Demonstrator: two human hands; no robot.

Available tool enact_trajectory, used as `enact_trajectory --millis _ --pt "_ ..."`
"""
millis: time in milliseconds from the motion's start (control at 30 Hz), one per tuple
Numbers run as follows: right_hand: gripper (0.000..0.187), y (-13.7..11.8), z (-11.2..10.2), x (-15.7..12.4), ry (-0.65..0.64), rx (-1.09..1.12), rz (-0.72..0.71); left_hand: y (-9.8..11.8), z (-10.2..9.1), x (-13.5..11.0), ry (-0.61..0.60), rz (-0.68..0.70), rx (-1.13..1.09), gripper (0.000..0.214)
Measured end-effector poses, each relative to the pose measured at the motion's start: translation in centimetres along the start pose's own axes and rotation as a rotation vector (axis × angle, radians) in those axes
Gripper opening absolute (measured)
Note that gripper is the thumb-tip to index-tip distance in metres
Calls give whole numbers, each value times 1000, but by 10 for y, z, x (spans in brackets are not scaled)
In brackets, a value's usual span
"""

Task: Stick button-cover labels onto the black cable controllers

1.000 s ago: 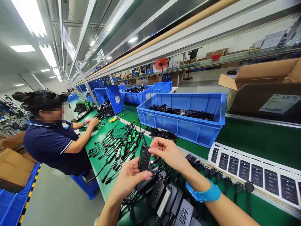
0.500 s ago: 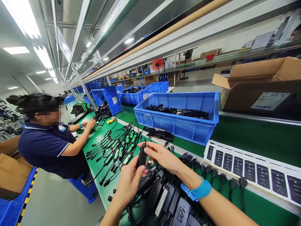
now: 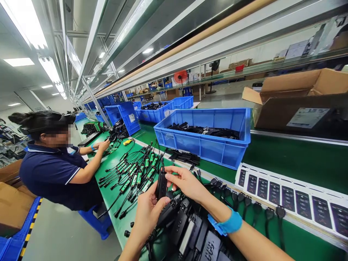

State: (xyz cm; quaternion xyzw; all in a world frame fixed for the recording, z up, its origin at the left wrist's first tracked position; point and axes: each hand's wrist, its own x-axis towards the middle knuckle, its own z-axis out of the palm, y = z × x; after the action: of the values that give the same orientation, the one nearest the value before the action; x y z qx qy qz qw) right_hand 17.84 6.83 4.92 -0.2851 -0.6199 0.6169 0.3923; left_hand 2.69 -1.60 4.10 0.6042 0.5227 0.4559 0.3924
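Both hands hold a small black plastic controller [image 3: 162, 184] upright over the green bench [image 3: 285, 159]. My left hand [image 3: 148, 210] grips its lower end from below. My right hand [image 3: 185, 183], with a blue band at the wrist, pinches its upper side with thumb and fingers. Under my hands lies a pile of several black controllers with cables [image 3: 190, 232]. A row of black plugs [image 3: 244, 203] runs to the right of the pile.
A blue bin [image 3: 206, 145] of black parts stands behind my hands, with an open cardboard box [image 3: 299, 101] at the right. A sheet of dark labels [image 3: 293, 199] lies at the right. Green circuit boards with cables [image 3: 136, 170] lie left. A seated person in navy [image 3: 54, 166] works there.
My hands and the controller have sunk slightly and shifted left in view. The controller has turned from face-on to edge-on. The person at the left keeps working.
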Motion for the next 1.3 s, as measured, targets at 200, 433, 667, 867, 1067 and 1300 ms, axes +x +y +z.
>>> enact_trajectory --millis 200,433,667,867,1067,1300 --pt "41 -2 2 -1 76 -51 -52 2 0 0 14 -29 -61 45" --pt "38 2 3 0 103 -30 -73 -4 -1 0 20 -40 -46 43" --pt "18 1 3 0 140 -38 -112 -7 -1 3 2 -102 -176 53" --pt "17 1 2 1 145 -67 -111 -6 -1 4 0 -110 -226 54" --pt "20 1 0 2 153 -21 -92 -5 -2 3 -13 -147 -258 56" --pt "27 5 2 2 134 -4 -66 -6 -1 0 5 -131 -176 54"
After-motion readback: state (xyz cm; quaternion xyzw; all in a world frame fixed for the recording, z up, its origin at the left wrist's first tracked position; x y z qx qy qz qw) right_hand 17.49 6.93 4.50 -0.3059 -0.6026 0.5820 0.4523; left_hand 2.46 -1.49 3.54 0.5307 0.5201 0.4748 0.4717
